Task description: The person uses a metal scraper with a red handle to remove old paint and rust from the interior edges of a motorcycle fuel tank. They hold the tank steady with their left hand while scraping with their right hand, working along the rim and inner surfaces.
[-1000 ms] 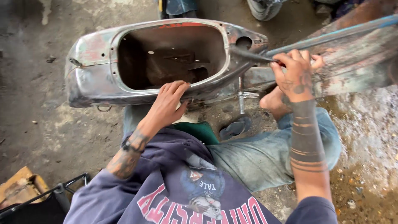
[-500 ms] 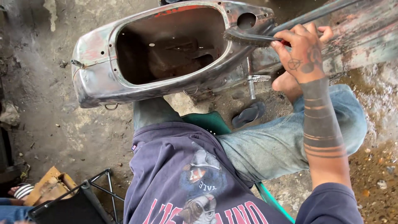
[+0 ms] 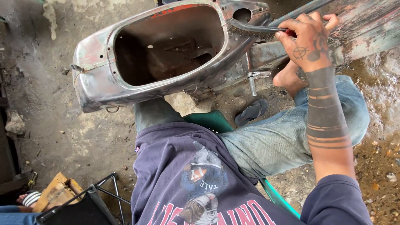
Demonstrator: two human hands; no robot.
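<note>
My right hand (image 3: pixel 306 41) was clenched around the red handle of a wire brush (image 3: pixel 254 29), knuckles up, forearm banded with dark tattoos. The brush ran leftward from the grip, its bristled head resting against the rim of the bare scooter shell (image 3: pixel 158 54), beside a round hole in the metal. The shell lay to the left of the grip, its open cavity facing me, rusted and stripped of paint. Just below the grip sat my bare foot (image 3: pixel 287 79); lower left of it lay a dark sandal (image 3: pixel 251 112) on the concrete. My left hand was out of view.
</note>
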